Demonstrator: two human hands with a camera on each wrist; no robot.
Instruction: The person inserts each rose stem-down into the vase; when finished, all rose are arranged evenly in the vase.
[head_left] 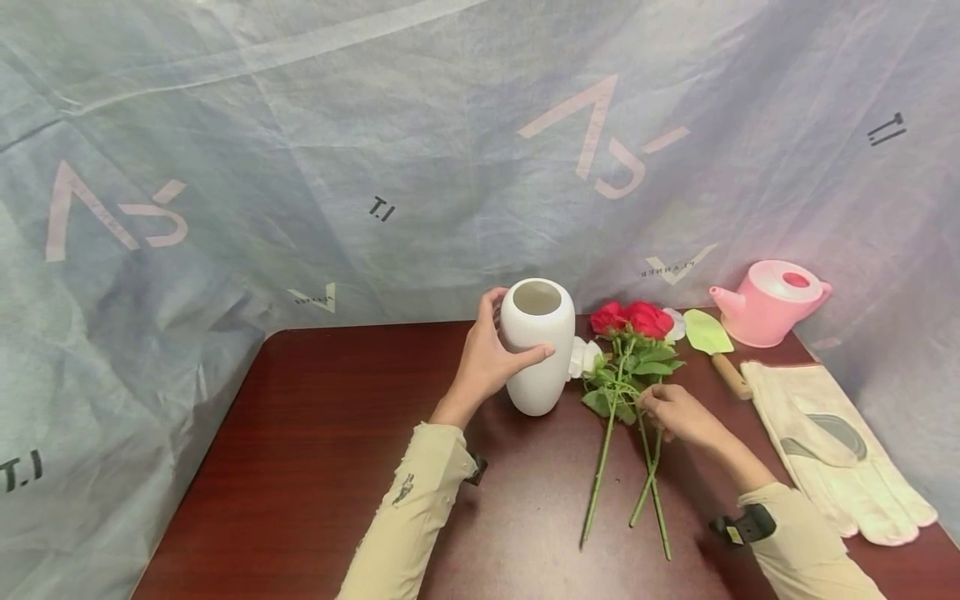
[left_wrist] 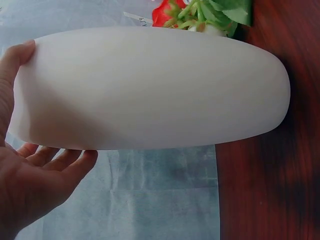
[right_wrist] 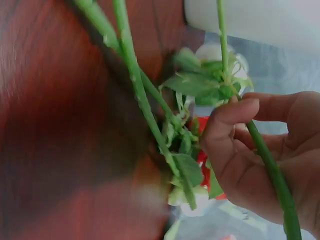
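Note:
A tall white vase stands on the table, its round mouth facing up. My left hand grips its upper part from the left, thumb across the front and fingers round the far side. In the right wrist view, my right hand pinches a green rose stem between thumb and fingers. Which bloom that stem carries I cannot tell. Two red roses and a white flower lie right of the vase with leafy, crossing stems.
A pink watering can stands at the back right. Beside it lie a small trowel with a green blade and wooden handle, and a pair of cream gloves. A grey cloth hangs behind the dark red table.

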